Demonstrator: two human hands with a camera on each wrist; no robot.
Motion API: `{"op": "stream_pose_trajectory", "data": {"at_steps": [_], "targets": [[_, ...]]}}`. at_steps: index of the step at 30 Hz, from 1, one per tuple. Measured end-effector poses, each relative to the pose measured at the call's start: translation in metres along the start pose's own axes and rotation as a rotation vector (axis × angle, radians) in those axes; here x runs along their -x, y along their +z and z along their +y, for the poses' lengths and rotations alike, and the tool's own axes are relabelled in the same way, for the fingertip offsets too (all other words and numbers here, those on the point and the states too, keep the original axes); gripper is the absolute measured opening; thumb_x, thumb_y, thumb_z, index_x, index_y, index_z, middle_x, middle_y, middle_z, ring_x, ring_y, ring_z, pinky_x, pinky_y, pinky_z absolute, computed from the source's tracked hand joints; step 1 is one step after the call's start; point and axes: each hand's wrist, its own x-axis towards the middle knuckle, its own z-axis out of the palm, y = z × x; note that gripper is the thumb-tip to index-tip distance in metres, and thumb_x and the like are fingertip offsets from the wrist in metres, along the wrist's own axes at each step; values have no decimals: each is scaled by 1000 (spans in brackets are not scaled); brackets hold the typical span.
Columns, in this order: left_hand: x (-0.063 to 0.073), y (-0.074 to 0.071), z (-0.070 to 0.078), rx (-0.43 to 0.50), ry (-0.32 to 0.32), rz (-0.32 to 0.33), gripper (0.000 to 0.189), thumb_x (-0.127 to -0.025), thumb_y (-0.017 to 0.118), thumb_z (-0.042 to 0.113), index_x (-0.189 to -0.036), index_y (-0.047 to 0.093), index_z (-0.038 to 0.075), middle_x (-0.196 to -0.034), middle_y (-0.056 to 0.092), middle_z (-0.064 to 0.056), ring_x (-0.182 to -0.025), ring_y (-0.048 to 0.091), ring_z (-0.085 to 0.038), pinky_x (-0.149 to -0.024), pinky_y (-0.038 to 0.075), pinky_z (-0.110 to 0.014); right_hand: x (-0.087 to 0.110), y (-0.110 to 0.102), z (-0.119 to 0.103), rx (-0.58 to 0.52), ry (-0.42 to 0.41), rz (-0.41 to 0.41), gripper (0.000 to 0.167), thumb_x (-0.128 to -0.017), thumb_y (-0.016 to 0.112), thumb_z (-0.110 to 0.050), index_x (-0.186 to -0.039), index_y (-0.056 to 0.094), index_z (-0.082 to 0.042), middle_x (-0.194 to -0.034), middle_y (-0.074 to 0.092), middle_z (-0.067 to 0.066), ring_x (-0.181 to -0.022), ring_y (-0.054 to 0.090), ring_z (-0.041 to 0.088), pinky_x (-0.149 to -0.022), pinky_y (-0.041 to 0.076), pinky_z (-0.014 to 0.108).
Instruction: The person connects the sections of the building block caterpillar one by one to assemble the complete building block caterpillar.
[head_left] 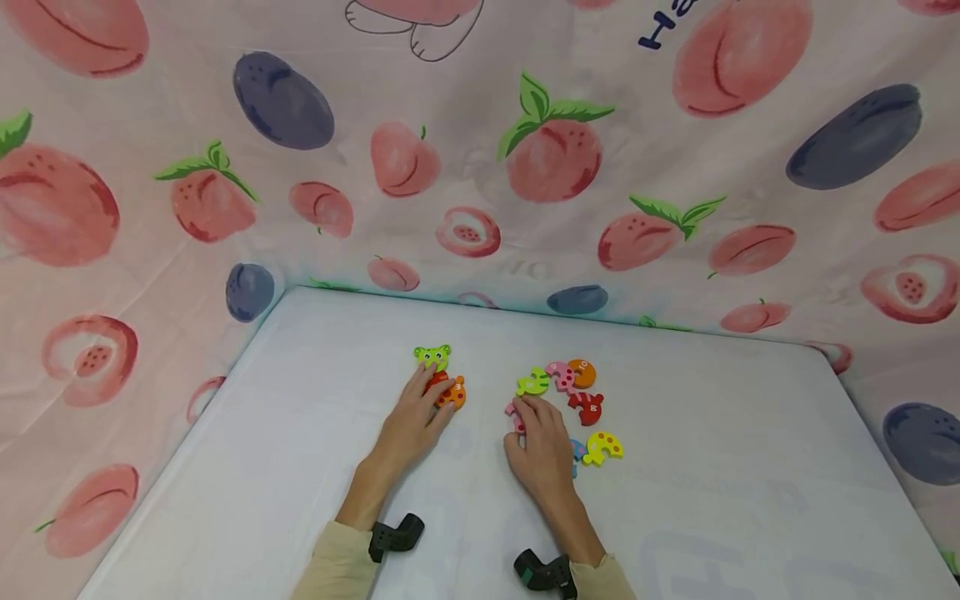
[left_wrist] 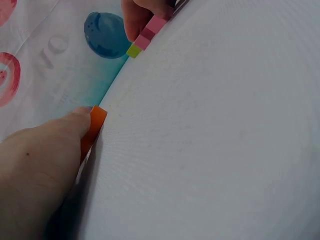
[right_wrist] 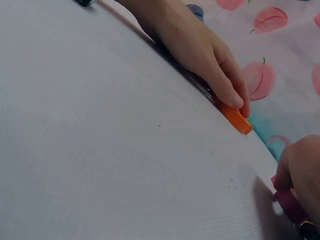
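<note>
My left hand (head_left: 411,423) lies over a short chain of caterpillar puzzle pieces, its thumb and fingers holding the spotted orange puzzle piece (head_left: 453,394). A green head piece (head_left: 432,357) with eyes tops this chain, and a red piece (head_left: 436,380) is partly hidden under the fingers. To the right, my right hand (head_left: 542,450) grips a pink puzzle piece (head_left: 516,417), mostly covered by the fingers. In the right wrist view, the thumb presses the side of the orange piece (right_wrist: 236,120). The pink piece (right_wrist: 289,202) is at the right hand's fingertips there.
Beyond the right hand lie loose pieces: green (head_left: 533,382), pink (head_left: 561,375), orange (head_left: 582,373) and red (head_left: 587,408). A yellow piece (head_left: 603,448) and a partly hidden blue one (head_left: 577,451) are beside it. A fruit-print cloth (head_left: 465,167) rises behind the white table (head_left: 712,467).
</note>
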Motion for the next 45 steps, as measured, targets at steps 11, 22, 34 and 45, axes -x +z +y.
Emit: {"op": "stream_pose_trajectory", "data": {"at_steps": [11,22,34,45], "targets": [[-1,1,0,1,-1,13,46,-97,57,38,-138,55,17,-159,30,-6,-151,18,-26,-114,37,-51,1,2,-1,47,-20,-10,53,-78,73,-20,-130,62,-15,-135,57,9,-128,50,29,-102,48,50],[1,2,1,-6,15,50,44,-96,59,35,-135,57,16,-157,34,-8,-150,22,-29,-113,37,-52,4,5,0,105,-55,-20,56,-79,74,-24,-133,60,-19,-135,57,9,-127,51,28,-102,47,48],[-2,1,-2,-14,-10,3,46,-97,56,39,-139,53,20,-159,30,-4,-152,17,-24,-113,36,-52,3,5,-6,59,-64,-21,55,-80,74,-24,-133,61,-16,-133,59,8,-125,52,28,-102,48,48],[-2,2,-3,-1,2,16,48,-97,57,38,-138,52,16,-160,28,-5,-152,17,-24,-116,33,-51,-17,13,-29,-290,-24,-104,48,-88,67,-19,-134,58,-14,-139,55,6,-128,48,25,-103,50,43]]}}
